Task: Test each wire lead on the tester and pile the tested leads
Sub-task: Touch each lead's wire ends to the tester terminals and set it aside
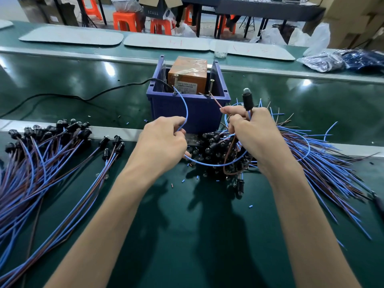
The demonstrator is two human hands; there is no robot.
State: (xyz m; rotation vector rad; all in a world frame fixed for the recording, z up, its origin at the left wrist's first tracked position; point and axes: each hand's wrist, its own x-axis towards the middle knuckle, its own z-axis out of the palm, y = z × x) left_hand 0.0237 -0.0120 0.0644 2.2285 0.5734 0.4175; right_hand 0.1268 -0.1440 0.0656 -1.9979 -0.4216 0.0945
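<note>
Lead on test: left hand (164, 142) pinches blue wire (186, 113) to tester's (187, 79) screw (176, 82); right hand (253, 129) pinches brown wire (217, 102), bulb (246, 90) upright (presumably to watch it light).

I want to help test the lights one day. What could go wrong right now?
The blue wire in the left hand could slip off the left screw, or the brown wire in the right hand off the right screw; then a good bulb might seem dead. The right hand's fingertips sit close to bare metal and might touch it. The blue loop hangs over the heap of leads below and could snag.
</note>
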